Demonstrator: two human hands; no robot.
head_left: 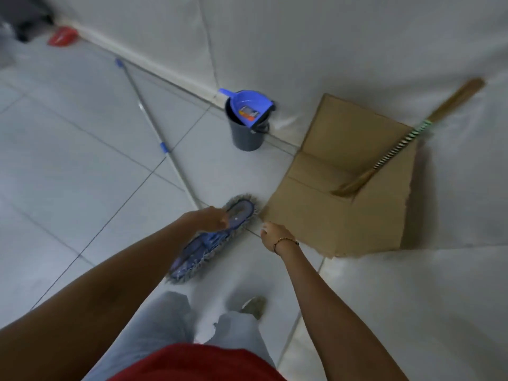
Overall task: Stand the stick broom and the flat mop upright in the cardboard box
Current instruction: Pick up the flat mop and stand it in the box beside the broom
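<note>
The mop [211, 237] lies on the tiled floor [68, 160], its pole running off toward the far wall. Your left hand [213, 217] rests over the mop head; whether it grips, you cannot tell. Your right hand [272, 233], fingers curled, touches the near corner of the box [310, 215]. The broom [398, 145] leans inside it.

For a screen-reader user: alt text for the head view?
A left hand grips the flat mop head on the tiled floor beside an open cardboard box; the stick broom already leans inside.
</note>
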